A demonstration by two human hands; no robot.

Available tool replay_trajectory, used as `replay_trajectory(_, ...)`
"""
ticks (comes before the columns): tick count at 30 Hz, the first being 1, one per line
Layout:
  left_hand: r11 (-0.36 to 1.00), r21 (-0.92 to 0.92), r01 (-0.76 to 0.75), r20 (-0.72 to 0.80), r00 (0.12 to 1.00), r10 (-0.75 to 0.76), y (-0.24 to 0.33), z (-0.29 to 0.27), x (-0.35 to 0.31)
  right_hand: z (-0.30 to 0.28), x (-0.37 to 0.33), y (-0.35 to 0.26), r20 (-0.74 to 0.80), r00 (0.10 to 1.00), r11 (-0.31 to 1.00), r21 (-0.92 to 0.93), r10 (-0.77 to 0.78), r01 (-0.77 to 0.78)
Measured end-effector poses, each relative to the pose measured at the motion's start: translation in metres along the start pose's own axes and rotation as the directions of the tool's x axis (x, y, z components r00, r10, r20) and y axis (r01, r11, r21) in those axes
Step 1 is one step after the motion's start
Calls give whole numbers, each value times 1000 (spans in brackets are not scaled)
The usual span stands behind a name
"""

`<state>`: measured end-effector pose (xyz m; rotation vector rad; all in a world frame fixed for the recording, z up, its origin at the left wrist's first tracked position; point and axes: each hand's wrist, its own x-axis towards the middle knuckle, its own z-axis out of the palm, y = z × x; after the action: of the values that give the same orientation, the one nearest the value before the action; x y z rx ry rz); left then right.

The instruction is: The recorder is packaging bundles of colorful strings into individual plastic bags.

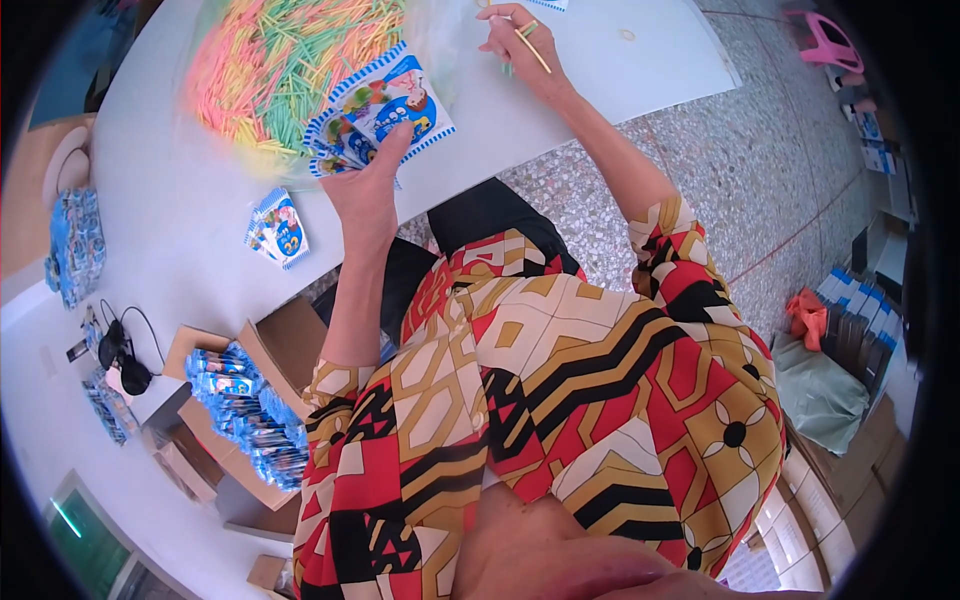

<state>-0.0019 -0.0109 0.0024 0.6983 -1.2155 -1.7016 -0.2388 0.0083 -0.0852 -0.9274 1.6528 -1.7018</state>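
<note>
My left hand (pixel 370 185) is closed around a fanned stack of printed blue-and-white packets (pixel 405 105), thumb pressed on the front one. It hovers over the near edge of a large heap of thin pink, green, yellow and orange sticks (pixel 290 70) on the table. To the right of the heap, my right hand (pixel 525 50) has its fingers curled over the tabletop. A thin yellow stick (pixel 536 52) lies along that hand, and a bit of green shows beneath it; the fingertips are partly hidden.
More packets (pixel 280 230) lie on the white table (pixel 650 60) near its front edge. Below left, a cardboard box (pixel 285 340) stands beside many filled blue packets (pixel 240 400). Bundled packets (pixel 75 245) sit far left. A pink plastic stool (pixel 828 42) is at the upper right.
</note>
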Motion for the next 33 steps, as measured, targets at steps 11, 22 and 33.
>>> replay_trajectory(11, 999, 21, 26, 87, 996, -28, -4, 1, 5, 2, 13, 11, -91, 994, 996, 60, -61, 67)
replay_trajectory(22, 979, 202, -6, 66, 998, -8, -19, -11, 6, 39, 6, -143, 307, 863, 477, 874, -402, -89)
replay_trajectory(33, 967, 244, -70, 17, 998, 67, -19, -16, 9, 75, -28, -170, 433, 892, 827, 543, -126, -147)
